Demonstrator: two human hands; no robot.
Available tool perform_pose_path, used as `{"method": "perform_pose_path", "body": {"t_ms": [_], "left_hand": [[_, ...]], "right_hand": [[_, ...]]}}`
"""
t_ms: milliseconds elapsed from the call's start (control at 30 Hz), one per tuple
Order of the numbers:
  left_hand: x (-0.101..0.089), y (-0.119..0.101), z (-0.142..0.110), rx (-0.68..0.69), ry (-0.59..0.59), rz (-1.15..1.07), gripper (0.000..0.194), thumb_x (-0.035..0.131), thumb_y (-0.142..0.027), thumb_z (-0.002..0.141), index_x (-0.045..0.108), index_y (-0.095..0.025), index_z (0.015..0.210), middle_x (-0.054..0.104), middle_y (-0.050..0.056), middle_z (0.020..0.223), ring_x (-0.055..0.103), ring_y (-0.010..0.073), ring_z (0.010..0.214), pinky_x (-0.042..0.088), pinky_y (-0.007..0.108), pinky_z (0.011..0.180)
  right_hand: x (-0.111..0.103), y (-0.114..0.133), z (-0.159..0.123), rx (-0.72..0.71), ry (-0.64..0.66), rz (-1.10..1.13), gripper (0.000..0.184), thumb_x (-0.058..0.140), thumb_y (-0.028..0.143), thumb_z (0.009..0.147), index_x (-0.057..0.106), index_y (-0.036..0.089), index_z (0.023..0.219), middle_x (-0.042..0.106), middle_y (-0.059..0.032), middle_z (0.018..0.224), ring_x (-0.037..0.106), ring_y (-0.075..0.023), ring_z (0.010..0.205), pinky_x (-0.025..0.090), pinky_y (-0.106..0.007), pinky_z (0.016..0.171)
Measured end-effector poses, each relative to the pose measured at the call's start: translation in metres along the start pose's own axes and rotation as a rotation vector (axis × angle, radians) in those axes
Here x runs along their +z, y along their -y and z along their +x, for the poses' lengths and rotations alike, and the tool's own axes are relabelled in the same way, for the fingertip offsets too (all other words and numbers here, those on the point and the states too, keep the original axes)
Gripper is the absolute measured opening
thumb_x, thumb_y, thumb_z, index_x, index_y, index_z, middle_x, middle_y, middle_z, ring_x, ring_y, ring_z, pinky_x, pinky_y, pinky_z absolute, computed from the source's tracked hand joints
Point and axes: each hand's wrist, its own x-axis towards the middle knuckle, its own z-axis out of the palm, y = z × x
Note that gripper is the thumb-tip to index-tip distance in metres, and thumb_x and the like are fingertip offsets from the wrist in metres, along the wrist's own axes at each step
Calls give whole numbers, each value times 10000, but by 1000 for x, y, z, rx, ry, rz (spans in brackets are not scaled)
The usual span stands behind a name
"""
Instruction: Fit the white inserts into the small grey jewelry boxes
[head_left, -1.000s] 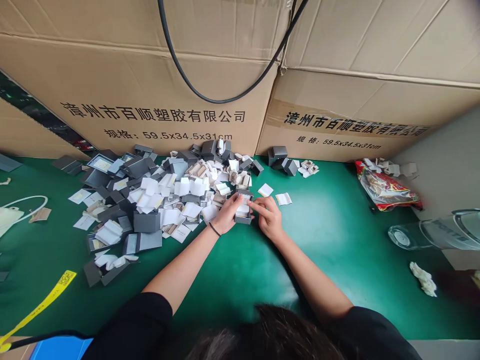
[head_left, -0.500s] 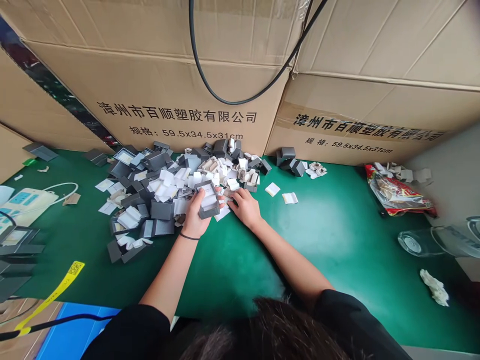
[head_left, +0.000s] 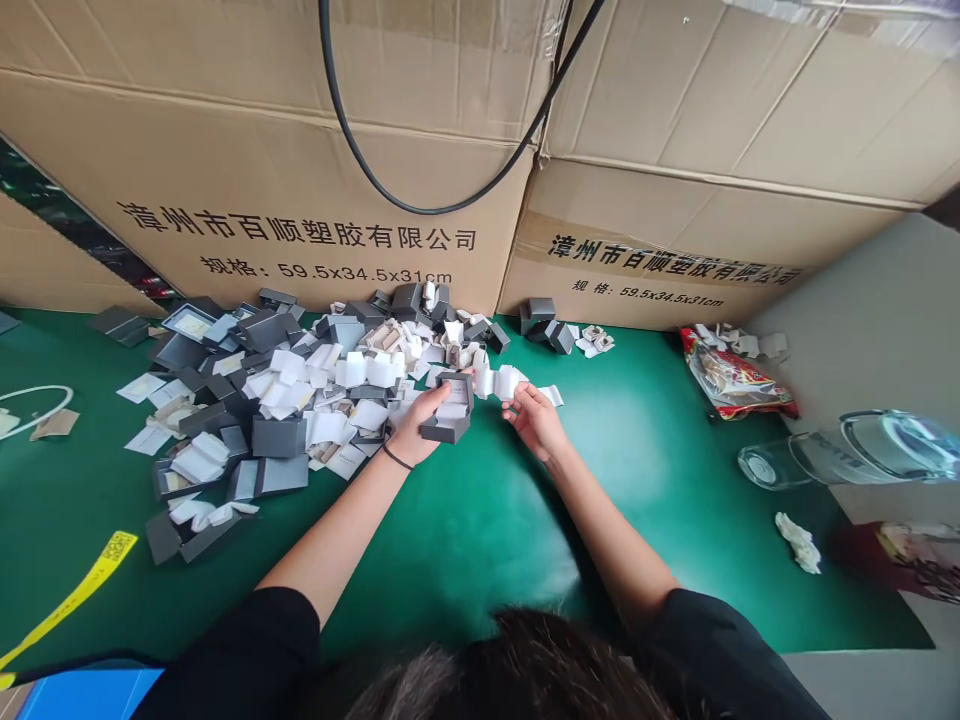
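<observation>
My left hand (head_left: 421, 425) is closed around a small dark grey box (head_left: 450, 412), which is open and shows a pale inside. To its right, my right hand (head_left: 535, 418) pinches a folded white paper insert (head_left: 504, 382) between thumb and fingers, just above the table. Behind and to the left of my hands spreads a heap of grey boxes (head_left: 279, 437) and white folded inserts (head_left: 285, 385). A loose white paper piece (head_left: 552, 395) lies just beyond my right fingers.
Large cardboard cartons (head_left: 300, 160) line the back, with a black cable (head_left: 435, 208) hanging before them. On the right are a red snack bag (head_left: 739, 380), a clear bottle (head_left: 817, 455) and a crumpled tissue (head_left: 798, 543). A yellow tag (head_left: 82, 590) is at lower left.
My right hand has lifted a white paper insert off the table and moved right with it. My left hand still holds the grey box. The view has shifted to the right.
</observation>
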Motion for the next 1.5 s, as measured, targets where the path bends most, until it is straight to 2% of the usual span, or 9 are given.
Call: {"method": "perform_pose_path", "body": {"t_ms": [133, 367, 533, 633, 733, 933, 1100, 1333, 1500], "left_hand": [[4, 12, 15, -55, 75, 48, 388, 622, -337, 802, 615, -133, 1131, 685, 68, 902, 645, 136, 747, 485, 212, 650], [-10, 19, 21, -112, 78, -93, 317, 510, -334, 883, 630, -130, 1094, 667, 105, 1079, 609, 231, 1043, 456, 403, 952], [-13, 18, 27, -102, 25, -116, 316, 500, -327, 889, 644, -110, 1068, 665, 118, 1094, 596, 255, 1077, 452, 416, 964], [-17, 17, 28, -113, 10, -101, 317, 506, -335, 884, 654, -111, 1053, 675, 118, 1065, 622, 251, 1019, 491, 382, 900], [-20, 15, 29, -105, -31, -95, 310, 511, -334, 880, 664, -110, 1030, 686, 106, 1025, 641, 228, 947, 512, 342, 836], [-18, 17, 30, -118, -30, -133, 281, 524, -311, 867, 669, -107, 994, 680, 108, 1028, 639, 228, 919, 504, 348, 817], [-17, 21, 30, -145, -55, -159, 262, 523, -294, 864, 664, -105, 980, 683, 110, 1001, 636, 239, 914, 507, 354, 790], [-14, 19, 29, -202, -89, -207, 289, 492, -314, 888, 648, -117, 1031, 656, 100, 1105, 586, 247, 1064, 481, 369, 890], [-12, 21, 27, -198, -1, -109, 296, 485, -296, 896, 655, -107, 1047, 678, 94, 1049, 616, 219, 1002, 456, 353, 931]], "right_hand": [[-17, -7, -1, 38, -5, 112, 286, 693, 401, 701, 485, 221, 780, 543, 44, 678, 551, -88, 604, 513, -226, 585], [-18, -8, 6, 128, 68, 92, 255, 679, 397, 733, 527, 219, 837, 582, 26, 733, 571, -97, 641, 540, -259, 652], [-17, -8, 5, 97, 38, 36, 254, 660, 416, 754, 523, 221, 839, 582, 17, 744, 578, -108, 653, 554, -278, 669], [-13, -13, 1, -23, 6, -93, 246, 586, 433, 808, 512, 242, 945, 582, 4, 833, 584, -115, 672, 565, -304, 673], [-15, -14, -3, -304, -60, -425, 351, 498, 446, 860, 467, 265, 1159, 536, -71, 1162, 594, -158, 836, 569, -350, 707], [-30, -10, -1, -663, 133, -1083, 707, 591, 420, 820, 246, 273, 1420, 368, -127, 1418, 408, -277, 1250, 478, -459, 931], [-31, -16, 3, -746, 120, -1166, 580, 560, 351, 857, 339, 283, 1389, 531, -107, 1269, 497, -247, 1164, 468, -440, 942], [-29, -17, 3, -777, 93, -1181, 520, 565, 345, 851, 417, 256, 1342, 570, -104, 1218, 538, -240, 1108, 489, -412, 910], [-27, -14, 1, -818, 51, -1176, 435, 540, 280, 851, 478, 246, 1280, 589, -98, 1173, 569, -228, 1050, 500, -404, 886]]}}
